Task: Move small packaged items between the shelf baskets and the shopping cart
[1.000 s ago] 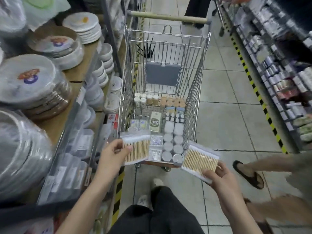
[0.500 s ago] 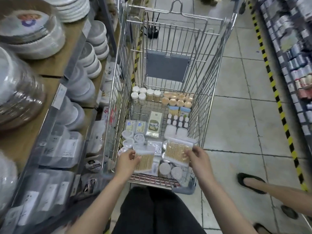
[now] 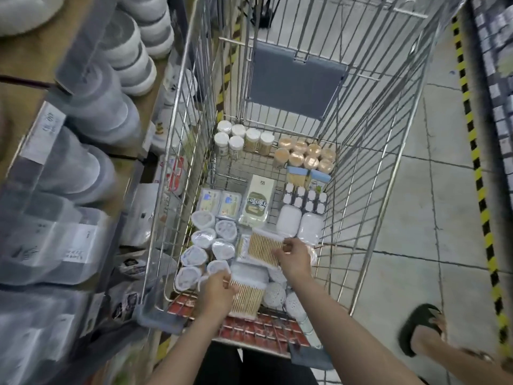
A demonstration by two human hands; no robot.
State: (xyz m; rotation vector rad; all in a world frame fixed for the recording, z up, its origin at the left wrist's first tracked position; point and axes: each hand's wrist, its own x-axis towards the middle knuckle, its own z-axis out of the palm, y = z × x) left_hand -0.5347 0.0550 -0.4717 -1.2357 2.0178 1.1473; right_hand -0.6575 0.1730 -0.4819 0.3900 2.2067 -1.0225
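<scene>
Cart interior: two swab packs, near and far, one per hand.

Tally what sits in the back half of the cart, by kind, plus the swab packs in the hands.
White-lidded jars: 6
Orange-topped round tubs: 7
Blue-lidded boxes: 2
Wooden-stick swab packs, one in the left hand at, one in the right hand at: 2
Total: 17

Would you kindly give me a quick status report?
Left hand grips one swab pack, right hand another. Both low inside cart. Nothing blocking.
</scene>
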